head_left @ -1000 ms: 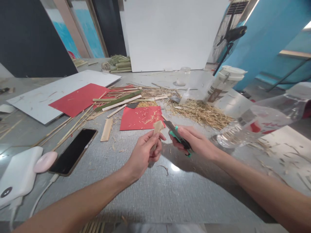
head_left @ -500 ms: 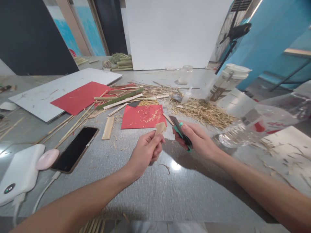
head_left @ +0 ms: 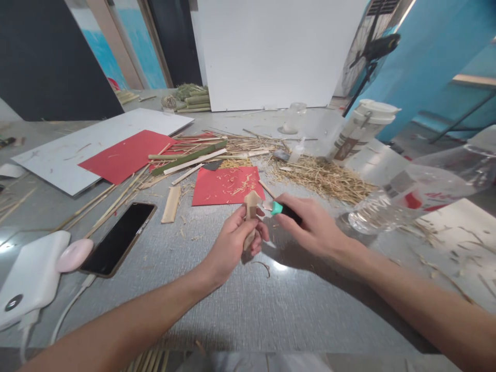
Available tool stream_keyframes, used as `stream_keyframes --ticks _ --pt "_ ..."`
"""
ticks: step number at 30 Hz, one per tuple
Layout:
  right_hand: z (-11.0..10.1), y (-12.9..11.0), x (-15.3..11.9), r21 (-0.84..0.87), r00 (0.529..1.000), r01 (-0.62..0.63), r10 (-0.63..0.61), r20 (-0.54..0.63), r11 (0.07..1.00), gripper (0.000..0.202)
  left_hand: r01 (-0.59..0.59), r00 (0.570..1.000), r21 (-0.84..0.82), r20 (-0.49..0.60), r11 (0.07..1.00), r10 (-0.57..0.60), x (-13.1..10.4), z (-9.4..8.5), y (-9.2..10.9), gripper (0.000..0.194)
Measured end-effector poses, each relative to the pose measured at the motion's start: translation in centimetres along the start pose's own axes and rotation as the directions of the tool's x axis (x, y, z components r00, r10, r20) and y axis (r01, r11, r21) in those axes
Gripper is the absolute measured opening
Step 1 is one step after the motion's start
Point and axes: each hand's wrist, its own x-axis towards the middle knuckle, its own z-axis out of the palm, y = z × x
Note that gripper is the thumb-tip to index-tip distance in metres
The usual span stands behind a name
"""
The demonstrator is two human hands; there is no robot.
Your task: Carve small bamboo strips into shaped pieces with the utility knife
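Near the middle of the grey table, my left hand [head_left: 236,235] is closed around a small carved piece of pale bamboo or wood [head_left: 251,206], its wider, shaped end sticking up above the fingers. Just to the right, my right hand [head_left: 310,222] grips a utility knife [head_left: 284,211] with a black and green handle. The knife's tip end points left, close to the carved piece; whether it touches cannot be told. Behind both hands lies a red sheet [head_left: 220,186] strewn with shavings. A flat bamboo strip [head_left: 170,205] rests to its left.
Left of my arms are a phone [head_left: 120,237], a white power bank [head_left: 33,276] and a pink round object [head_left: 75,254]. Bamboo sticks [head_left: 217,142] and straw [head_left: 325,178] spread behind. A plastic bottle [head_left: 411,196] lies at right, near a lidded container [head_left: 362,129].
My right hand has turned the knife so its tip faces left, toward the carved piece. My left hand has tilted that piece, showing more of its length.
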Motion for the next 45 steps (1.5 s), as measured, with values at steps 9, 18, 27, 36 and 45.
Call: stream_keyframes --ticks 9,18,27,36,45 --pt "-0.1 -0.2 -0.3 -0.327 0.979 0.202 -0.188 0.074 0.923 0.031 0.062 0.997 0.059 0.049 0.996 -0.065 -0.2 -0.3 0.1 0.028" --pt "-0.6 -0.4 -0.3 -0.377 0.952 0.304 -0.293 0.090 0.875 0.033 0.090 0.990 0.149 0.097 0.985 -0.105 0.1 -0.4 -0.3 0.051" --pt "-1.1 -0.8 -0.1 -0.424 0.944 0.326 -0.312 0.103 0.845 0.037 0.090 0.994 0.144 0.046 0.985 -0.098 0.0 -0.5 -0.6 0.053" --pt "-0.9 -1.3 -0.4 -0.484 0.947 0.302 -0.317 0.054 0.821 0.037 0.033 0.999 0.194 -0.004 0.980 -0.033 -0.3 -0.2 -0.6 0.054" --pt "-1.4 -1.3 -0.4 -0.498 0.935 0.338 -0.347 0.078 0.798 0.035 0.093 0.995 0.111 0.016 0.989 -0.095 -0.3 -0.3 -0.5 0.044"
